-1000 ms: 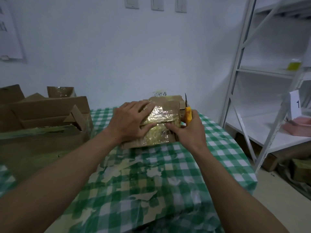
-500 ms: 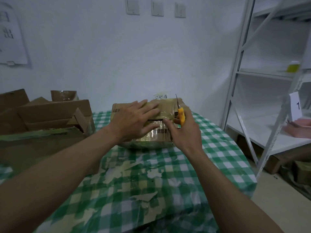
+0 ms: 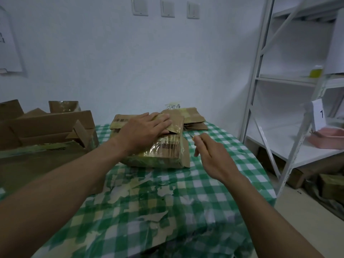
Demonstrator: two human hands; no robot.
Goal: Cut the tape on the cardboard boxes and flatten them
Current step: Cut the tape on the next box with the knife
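A small cardboard box point(image 3: 163, 151) wrapped in glossy clear tape lies on the green checked tablecloth point(image 3: 167, 202), its far flaps partly raised. My left hand point(image 3: 143, 131) rests flat on top of it, fingers spread toward the right. My right hand point(image 3: 210, 155) hovers just right of the box, apart from it, fingers curled round a yellow utility knife point(image 3: 193, 138); only the knife's tip shows past my fingers.
Flattened cardboard point(image 3: 189, 118) with a handwritten label lies behind the box. Larger open boxes point(image 3: 46, 127) crowd the table's left side. A white metal shelf rack point(image 3: 290, 108) stands to the right, holding a pink tray point(image 3: 327, 138). More boxes sit on the floor under it.
The box has been laid down flatter on the table. My right hand has come off the box and moved right and nearer, the knife now mostly hidden in it.
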